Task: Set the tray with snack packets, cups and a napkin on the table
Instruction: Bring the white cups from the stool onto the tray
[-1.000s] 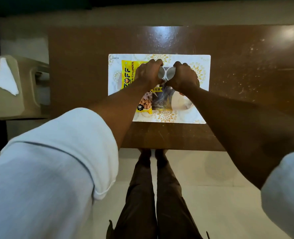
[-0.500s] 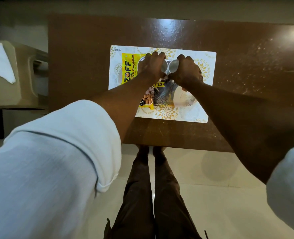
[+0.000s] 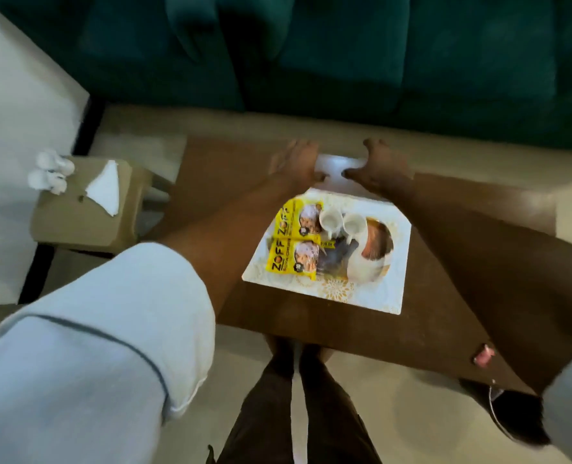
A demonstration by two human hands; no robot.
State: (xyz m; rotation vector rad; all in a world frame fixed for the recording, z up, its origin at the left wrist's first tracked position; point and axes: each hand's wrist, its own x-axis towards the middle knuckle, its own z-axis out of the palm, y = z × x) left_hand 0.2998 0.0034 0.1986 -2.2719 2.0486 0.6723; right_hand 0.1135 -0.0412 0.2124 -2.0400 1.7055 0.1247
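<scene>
Evidently the largest thing in view is a dark green sofa, seen beyond the tray. The brown table lies under the tray, and a tan stool is seen well to the tray's left.

The tray, white with gold flowers, is set flat on the table at a slant to its edges.

The left hand and right hand are placed at the tray's far end, either side of a blurred white strip. Whether that strip is the tray's rim cannot be told. The left hand's fingers are held straight, the thumb spread toward the strip, and nothing is clasped. The right hand's fingers are half-curled, and whether anything is held cannot be told through the blur. The hands are judged to be placed so to steady or square the tray.

Two yellow ZOFF packets are laid side by side on the tray's left part and a darker packet on its right. Two white cups are stood upright between them, toward the far side.

A folded napkin is left on the stool, apart from the tray, so that step is judged not yet done.
</scene>
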